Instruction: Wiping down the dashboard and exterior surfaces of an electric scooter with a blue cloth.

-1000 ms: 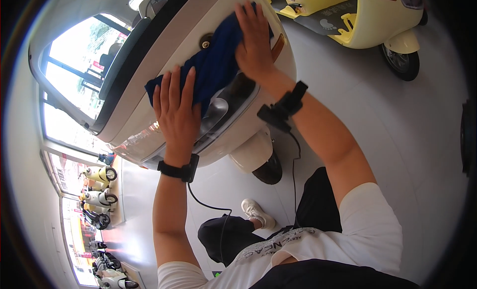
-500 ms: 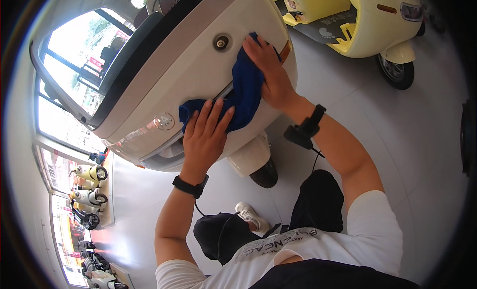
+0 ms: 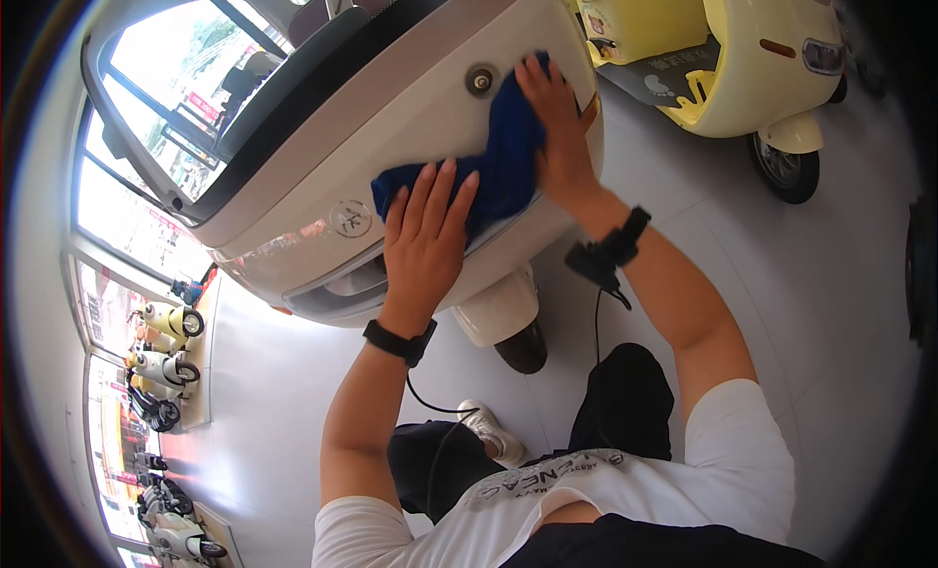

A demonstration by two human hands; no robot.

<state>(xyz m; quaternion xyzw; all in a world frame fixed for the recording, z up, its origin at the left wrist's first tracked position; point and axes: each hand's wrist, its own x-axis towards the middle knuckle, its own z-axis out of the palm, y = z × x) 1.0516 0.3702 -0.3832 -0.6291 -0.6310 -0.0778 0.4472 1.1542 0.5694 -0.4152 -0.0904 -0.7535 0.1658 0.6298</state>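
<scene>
Two hands press flat on a blue cloth (image 3: 498, 168) spread across the cream front panel (image 3: 391, 128) of a scooter. Left hand (image 3: 425, 241) covers the cloth's near left end, right hand (image 3: 552, 128) its far right end, fingers spread wide, neither grip closed around it. A yellow scooter (image 3: 723, 60) stands far right.

Single head-worn fisheye view, looking steeply down from above the person's own chest and forearms, close to the white scooter front panel (image 3: 322, 192), floor (image 3: 840, 304) curving toward the rim, dark border ringing the round frame
</scene>
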